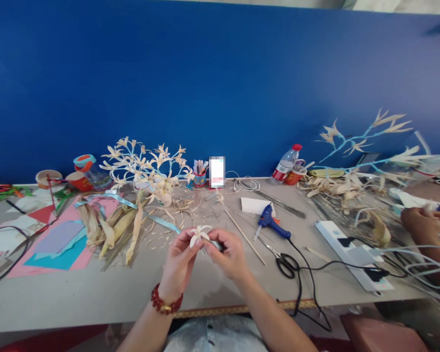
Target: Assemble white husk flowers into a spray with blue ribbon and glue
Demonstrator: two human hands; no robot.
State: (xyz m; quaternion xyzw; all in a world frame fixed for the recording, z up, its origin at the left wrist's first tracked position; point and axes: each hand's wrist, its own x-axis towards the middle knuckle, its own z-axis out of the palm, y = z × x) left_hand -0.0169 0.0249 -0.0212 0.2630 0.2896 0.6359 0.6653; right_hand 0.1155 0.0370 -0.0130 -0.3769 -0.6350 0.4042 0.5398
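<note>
A pale corn-husk flower with narrow pointed petals is held up over the table's front part. My left hand pinches it near its base, the wrist in a red bead bracelet. From the left side of this hand a light blue ribbon runs back across the table. My right hand is closed right beside the flower, with its fingers bent round a small greyish thing with a dark end. What that thing is cannot be made out. The flower's stem is hidden by the fingers.
Behind stands a bunch of husk flowers. Husks and coloured paper lie left. To the right are a glue gun, scissors, a power strip and a bottle. Another person's hand works far right.
</note>
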